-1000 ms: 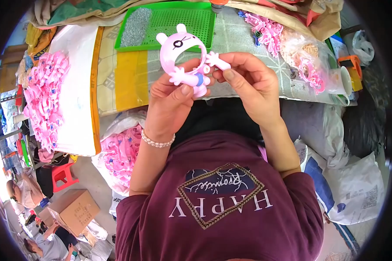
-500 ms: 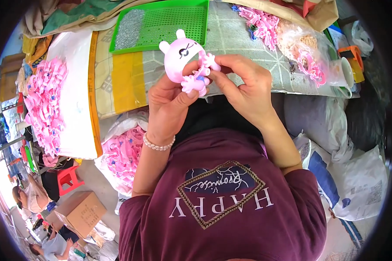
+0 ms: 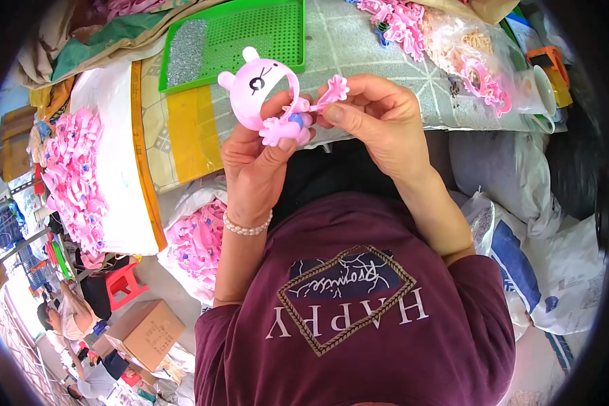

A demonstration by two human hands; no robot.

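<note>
A small pink glossy plastic figure with a round, hollow, eared head is being held up over the near edge of a grey patterned table cover. Its body is being gripped by the left hand, thumb and fingers closed on it below the open face. A slim pink plastic arm piece with splayed fingers is being pinched by the right hand, thumb and forefinger together on it (whether it is joined to the body cannot be told). The figure is probably being felt as light, fairly stiff and slightly slippery; the solid body is offering the surest hold, while the thin head rim is best being spared pressure. Beside the lap, more pink parts are being contained by a white bag. Farther out, silvery bits are being held in a green perforated plastic tray.
</note>
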